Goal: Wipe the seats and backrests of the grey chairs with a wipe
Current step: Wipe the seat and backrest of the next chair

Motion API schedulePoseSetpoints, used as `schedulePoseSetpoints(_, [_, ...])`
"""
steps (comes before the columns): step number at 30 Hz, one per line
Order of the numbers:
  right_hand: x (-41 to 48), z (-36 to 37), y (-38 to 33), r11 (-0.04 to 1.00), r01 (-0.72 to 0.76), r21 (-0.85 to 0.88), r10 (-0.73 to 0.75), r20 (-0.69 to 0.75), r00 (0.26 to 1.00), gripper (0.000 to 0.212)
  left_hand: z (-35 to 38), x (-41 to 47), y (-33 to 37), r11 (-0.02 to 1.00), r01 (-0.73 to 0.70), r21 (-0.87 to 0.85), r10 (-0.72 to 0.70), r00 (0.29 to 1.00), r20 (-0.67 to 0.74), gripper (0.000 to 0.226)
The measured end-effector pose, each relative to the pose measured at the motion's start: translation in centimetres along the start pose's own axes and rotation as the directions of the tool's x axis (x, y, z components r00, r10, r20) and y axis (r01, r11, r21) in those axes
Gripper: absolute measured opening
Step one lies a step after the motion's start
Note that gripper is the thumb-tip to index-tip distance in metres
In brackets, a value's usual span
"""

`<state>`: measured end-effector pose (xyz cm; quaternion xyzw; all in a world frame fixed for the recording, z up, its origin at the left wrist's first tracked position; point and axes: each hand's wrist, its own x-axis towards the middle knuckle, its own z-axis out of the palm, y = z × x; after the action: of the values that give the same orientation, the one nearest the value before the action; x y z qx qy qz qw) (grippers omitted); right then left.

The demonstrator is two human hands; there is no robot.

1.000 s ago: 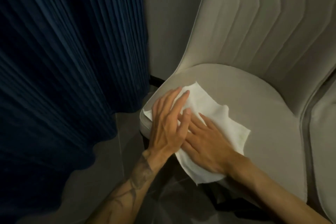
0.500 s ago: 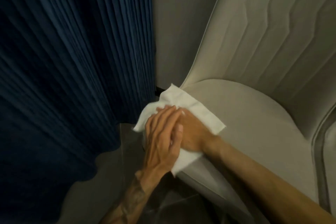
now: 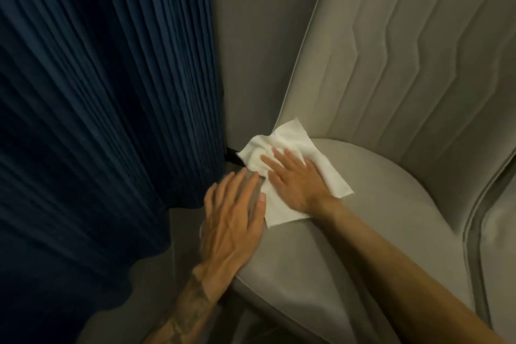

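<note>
Wipe [image 3: 284, 138] lay mid-frame on the far corner of the seat [image 3: 363, 204] under the straight, spread fingers of the right hand [image 3: 296, 179], backrest [image 3: 405, 64] just above it, the flat-fingered left hand [image 3: 231, 220] resting just lower left.

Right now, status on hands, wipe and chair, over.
Right hand flat on wipe, left hand flat on seat edge. Wipe at seat's back left corner, by backrest. Curtain close on left.

chair [image 3: 377, 220]: grey upholstery, smooth, matt, stitched ridges on backrest
wipe [image 3: 282, 148]: white, thin, soft, crumpled at 10 o'clock corner
curtain [image 3: 97, 92]: dark blue cloth, pleated
</note>
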<state>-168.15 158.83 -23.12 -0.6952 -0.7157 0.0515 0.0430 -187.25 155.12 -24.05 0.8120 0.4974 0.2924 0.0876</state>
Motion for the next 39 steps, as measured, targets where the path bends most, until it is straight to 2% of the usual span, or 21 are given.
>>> schedulePoseSetpoints(2, [0.9,0.4,-1.4,0.999,-0.029,0.020,0.029,0.003,1.000,0.053,-0.1,0.1,0.0,1.000,0.018,0.015,-0.018,0.999,0.026,0.061])
schedulePoseSetpoints(4, [0.2,1.4,-2.2,0.996,0.063,0.068,-0.064,0.019,0.998,0.055,-0.2,0.0,0.0,1.000,0.013,0.022,-0.014,0.999,0.033,0.062])
schedulePoseSetpoints(7, [-0.8,0.3,1.8,0.994,0.094,0.050,-0.092,-0.045,0.995,0.053,-0.3,-0.1,0.0,1.000,-0.005,0.029,0.005,1.000,0.019,0.059])
schedulePoseSetpoints(9, [-1.5,-0.9,7.1,0.998,-0.024,-0.057,0.019,-0.075,0.997,0.051,-0.4,-0.1,0.0,0.999,0.011,0.040,-0.013,0.999,0.037,0.060])
schedulePoseSetpoints(11, [-2.9,-1.8,11.9,0.973,-0.229,-0.029,0.226,-0.064,0.972,0.051,-0.4,0.0,0.3,0.998,0.017,0.055,-0.020,0.998,0.061,0.062])
schedulePoseSetpoints(14, [-3.5,-1.6,12.3,0.906,-0.422,0.014,0.420,-0.135,0.898,0.052,-0.5,0.0,0.8,0.997,0.020,0.073,-0.028,0.994,0.107,0.064])
schedulePoseSetpoints(16, [-1.5,-0.7,8.2,0.913,-0.408,0.015,0.407,-0.098,0.908,0.055,-0.5,0.0,0.8,0.997,0.011,0.080,-0.021,0.993,0.116,0.063])
schedulePoseSetpoints(19, [1.1,0.3,3.0,0.960,-0.270,0.072,0.276,-0.105,0.955,0.055,-0.7,0.1,0.8,0.997,-0.005,0.075,-0.002,0.996,0.092,0.062])
schedulePoseSetpoints(21, [1.6,-0.6,3.8,0.975,-0.207,0.085,0.216,-0.106,0.971,0.053,-0.8,0.1,0.8,0.997,-0.006,0.081,-0.002,0.996,0.094,0.062])
schedulePoseSetpoints(23, [1.2,-1.3,7.1,0.983,-0.183,-0.002,0.182,-0.110,0.977,0.052,-0.8,0.2,0.8,0.997,-0.004,0.081,-0.004,0.996,0.089,0.063])
schedulePoseSetpoints(25, [0.4,-2.1,11.3,0.968,-0.244,-0.054,0.237,-0.115,0.965,0.049,-0.7,0.3,0.8,0.997,-0.001,0.079,-0.007,0.996,0.091,0.064])
schedulePoseSetpoints(29, [-1.9,-2.1,15.0,0.924,-0.383,-0.006,0.378,-0.151,0.914,0.044,-0.5,0.5,0.6,0.998,0.024,0.063,-0.031,0.994,0.109,0.064])
schedulePoseSetpoints(32, [-3.0,-1.6,14.6,0.855,-0.518,0.030,0.514,-0.179,0.839,0.045,-0.2,0.4,0.6,0.998,0.014,0.054,-0.019,0.996,0.087,0.061])
schedulePoseSetpoints(35, [-1.1,-1.1,11.0,0.789,-0.614,-0.013,0.601,-0.190,0.776,0.047,0.0,0.5,0.5,0.999,-0.003,0.046,0.001,0.999,0.053,0.058])
schedulePoseSetpoints(39, [3.3,-0.4,6.0,0.858,-0.514,-0.009,0.504,-0.175,0.845,0.051,0.3,0.9,0.4,0.999,0.002,0.050,-0.005,0.999,0.054,0.058])
